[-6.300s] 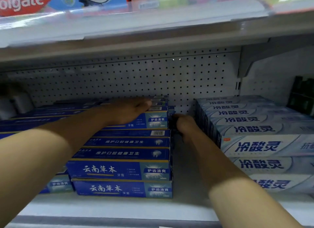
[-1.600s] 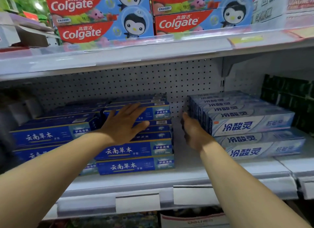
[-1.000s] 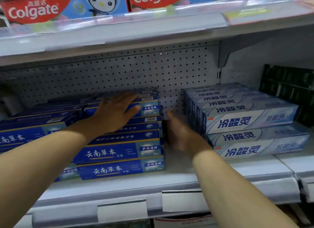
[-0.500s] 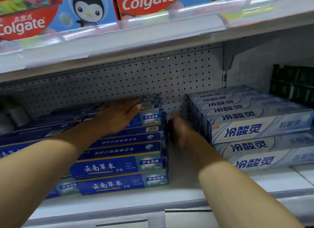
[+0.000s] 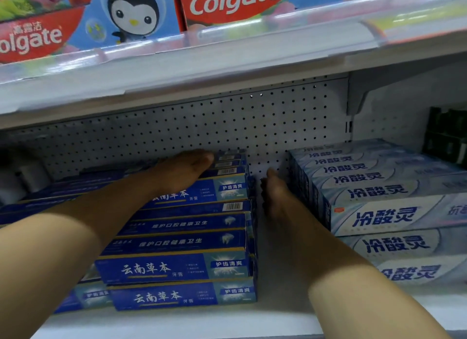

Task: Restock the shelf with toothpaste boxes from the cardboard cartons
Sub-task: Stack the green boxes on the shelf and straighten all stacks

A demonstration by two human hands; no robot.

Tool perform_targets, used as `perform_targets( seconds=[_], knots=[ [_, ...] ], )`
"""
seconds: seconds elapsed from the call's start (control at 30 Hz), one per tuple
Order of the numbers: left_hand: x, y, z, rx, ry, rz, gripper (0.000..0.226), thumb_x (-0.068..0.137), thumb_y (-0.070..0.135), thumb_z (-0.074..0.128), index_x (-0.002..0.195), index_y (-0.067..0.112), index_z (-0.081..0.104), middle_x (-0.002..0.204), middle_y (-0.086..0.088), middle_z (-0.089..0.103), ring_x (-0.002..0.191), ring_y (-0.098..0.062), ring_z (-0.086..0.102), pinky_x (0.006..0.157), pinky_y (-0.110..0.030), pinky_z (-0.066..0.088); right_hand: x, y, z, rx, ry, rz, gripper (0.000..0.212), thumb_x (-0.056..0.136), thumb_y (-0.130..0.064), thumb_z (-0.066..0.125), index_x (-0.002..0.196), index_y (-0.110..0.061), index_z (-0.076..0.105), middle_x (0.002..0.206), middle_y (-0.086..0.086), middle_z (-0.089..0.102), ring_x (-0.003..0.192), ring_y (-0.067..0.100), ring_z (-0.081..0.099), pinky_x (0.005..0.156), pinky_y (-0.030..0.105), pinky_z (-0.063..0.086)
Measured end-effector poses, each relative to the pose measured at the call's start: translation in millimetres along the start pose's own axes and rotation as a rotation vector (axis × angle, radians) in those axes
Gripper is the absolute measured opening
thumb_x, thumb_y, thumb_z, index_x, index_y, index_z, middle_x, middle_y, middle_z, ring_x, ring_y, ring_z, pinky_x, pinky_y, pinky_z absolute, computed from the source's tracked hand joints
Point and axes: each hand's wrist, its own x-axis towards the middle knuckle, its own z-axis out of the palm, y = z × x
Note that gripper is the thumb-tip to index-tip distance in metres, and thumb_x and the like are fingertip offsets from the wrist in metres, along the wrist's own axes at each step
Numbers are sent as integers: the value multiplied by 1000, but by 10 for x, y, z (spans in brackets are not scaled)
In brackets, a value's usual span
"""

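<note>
Dark blue toothpaste boxes (image 5: 177, 266) are stacked in rows on the white shelf (image 5: 177, 321). My left hand (image 5: 180, 173) lies flat, palm down, on top of the upper blue boxes deep in the shelf. My right hand (image 5: 275, 194) reaches into the gap between the blue stack and the pale blue-white toothpaste boxes (image 5: 379, 214) on the right, its fingers against the right end of the blue stack. Neither hand holds a box. No cardboard carton is in view.
A perforated white back panel (image 5: 202, 126) closes the shelf behind. The shelf above (image 5: 177, 70) carries red and blue Colgate boxes (image 5: 235, 2). Dark green packs (image 5: 447, 141) stand at the far right. More blue boxes (image 5: 50, 197) lie at the left.
The view has moved closer to the shelf. My left hand slid further back over the top blue boxes. My right hand stays in the gap beside the blue stack.
</note>
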Motion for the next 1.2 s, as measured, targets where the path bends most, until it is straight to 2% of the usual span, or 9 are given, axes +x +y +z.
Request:
perform_targets(
  seconds=[0.23,0.37,0.47,0.67,0.83,1.0,1.1,1.17,1.2],
  knots=[
    [154,-41,-46,-38,-79,-19,54,101,43,13,150,22,12,158,5,9,144,-10,12,111,-20,10,222,-6,51,47,-28,32,62,101,-48,21,141,-4,36,145,18,39,130,33,41,96,40,37],
    [211,-128,20,-22,-75,2,54,100,43,16,150,23,18,157,4,15,143,-14,17,116,-27,10,295,57,133,-1,-48,23,71,95,-61,23,136,-7,44,132,20,52,91,30,59,86,42,44],
    [244,-189,42,-15,-89,9,55,99,46,16,150,24,21,156,5,19,142,-14,20,118,-30,12,444,103,121,-30,-30,0,73,94,-63,22,140,-10,40,133,20,52,107,35,58,96,49,46],
    [136,-131,-2,-40,-45,22,54,99,46,13,150,28,15,157,7,14,143,-13,16,112,-25,12,268,-66,124,-27,29,-47,58,101,-43,28,142,-3,34,141,16,42,126,33,45,93,39,39],
    [-93,-222,-96,-29,47,16,55,100,45,18,148,18,24,155,-3,25,139,-19,27,104,-26,23,-160,-278,137,-204,36,-142,54,97,-43,43,135,-4,46,135,14,49,108,24,50,83,31,37],
    [-335,-492,-135,120,77,44,64,96,52,32,150,23,14,157,-2,16,142,-21,21,116,-34,18,-523,-303,250,-459,41,-300,41,91,-46,52,99,-7,63,111,10,63,84,17,55,86,33,44],
    [-432,-597,-119,167,149,86,62,93,50,44,145,19,31,150,-8,34,133,-24,36,110,-36,29,-658,-224,268,-539,75,-389,40,87,-42,61,106,-7,63,103,5,61,93,18,56,93,37,46],
    [-470,-619,-99,158,176,95,52,92,47,51,135,18,45,140,-9,45,123,-26,45,102,-36,37,-696,-158,263,-592,83,-403,29,85,-40,65,82,-10,63,87,6,63,82,17,58,76,29,48],
    [-490,-612,-93,161,179,102,49,92,45,52,132,18,47,136,-8,47,120,-26,46,100,-35,38,-716,-135,260,-639,100,-400,37,85,-40,64,66,-10,54,73,6,58,72,18,55,67,28,44]
  ],
)
